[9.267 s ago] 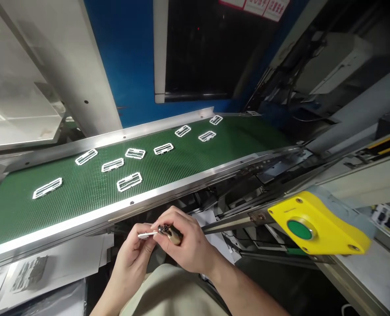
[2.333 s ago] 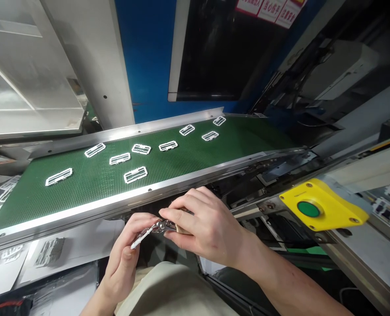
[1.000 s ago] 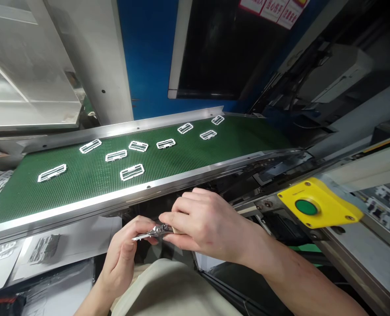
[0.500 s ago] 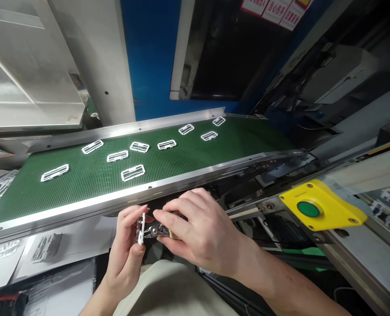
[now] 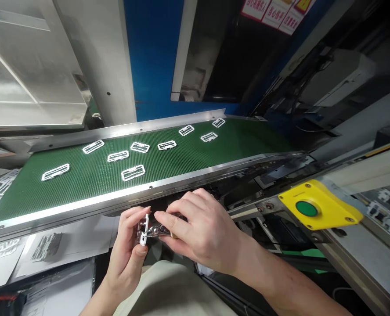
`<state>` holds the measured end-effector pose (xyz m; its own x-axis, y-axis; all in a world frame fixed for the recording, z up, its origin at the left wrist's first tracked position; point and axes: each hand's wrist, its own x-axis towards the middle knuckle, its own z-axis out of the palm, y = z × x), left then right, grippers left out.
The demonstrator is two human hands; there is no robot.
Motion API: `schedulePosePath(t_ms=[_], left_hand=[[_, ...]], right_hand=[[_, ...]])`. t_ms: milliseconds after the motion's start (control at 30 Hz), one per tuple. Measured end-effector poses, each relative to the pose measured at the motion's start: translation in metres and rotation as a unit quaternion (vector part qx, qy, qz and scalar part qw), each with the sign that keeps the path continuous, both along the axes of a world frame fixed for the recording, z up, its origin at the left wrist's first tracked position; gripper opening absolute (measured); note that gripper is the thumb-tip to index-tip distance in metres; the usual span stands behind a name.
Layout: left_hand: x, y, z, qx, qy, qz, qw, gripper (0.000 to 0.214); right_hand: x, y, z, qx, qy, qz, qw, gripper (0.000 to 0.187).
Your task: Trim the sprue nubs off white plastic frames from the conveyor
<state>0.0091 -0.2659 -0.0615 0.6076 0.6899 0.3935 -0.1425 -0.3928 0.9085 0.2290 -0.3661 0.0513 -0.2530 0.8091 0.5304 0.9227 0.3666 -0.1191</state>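
My left hand (image 5: pixel 126 259) pinches a small white plastic frame part (image 5: pixel 144 229) upright between thumb and fingers, just below the conveyor's near rail. My right hand (image 5: pixel 198 230) is closed around a small metal cutting tool (image 5: pixel 159 229), whose tip touches the white part. Both hands hover over my lap. Several identical white frame parts (image 5: pixel 133 172) lie scattered on the green conveyor belt (image 5: pixel 188 153) above the hands.
A yellow box with a green push button (image 5: pixel 316 210) juts out at the right. The conveyor's steel near rail (image 5: pixel 83 208) runs just above my hands. Paper sheets with dark parts (image 5: pixel 46 248) lie lower left. A blue machine wall and dark window stand behind.
Over the last second my left hand turned the white part from lying flat to standing upright against the tool tip. Both hands stayed in place; the parts on the belt have not shifted.
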Motion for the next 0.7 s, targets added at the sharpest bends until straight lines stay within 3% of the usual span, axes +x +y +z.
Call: schedulePosePath(t_ms=[400, 700], left_hand=[[-0.0025, -0.0012, -0.0045, -0.014, 0.004, 0.008, 1.0, 0.051], [0.0003, -0.0063, 0.0034, -0.025, 0.007, 0.022, 0.999, 0.046]], right_hand=[[-0.0019, -0.0014, -0.0006, 0.0, -0.023, -0.004, 1.0, 0.023], [-0.0001, 0.0048, -0.0057, 0.012, -0.047, 0.0, 0.999, 0.019]])
